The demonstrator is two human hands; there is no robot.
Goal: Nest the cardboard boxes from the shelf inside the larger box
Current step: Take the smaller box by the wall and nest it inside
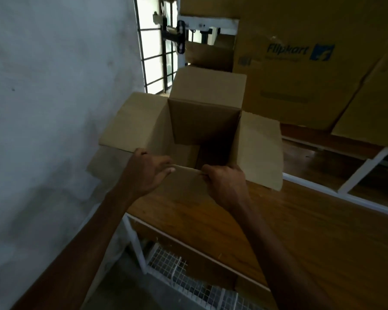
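An open brown cardboard box (202, 121) stands on the left end of a wooden shelf top (289, 224). Its four flaps are spread; the far one stands upright, the left and right ones splay outward. The inside is dark and looks bare. My left hand (148, 171) and my right hand (224, 180) both grip the near flap (186, 175) at its upper edge, fingers curled over it. Behind it on the right a big printed cardboard box (300, 70) leans, with another plain box (367, 113) in front of it.
A grey plaster wall (49, 108) runs close along the left. A barred window (155, 52) is at the back. The shelf has a white metal frame (358, 173), and a wire mesh tray (188, 276) sits on the level below.
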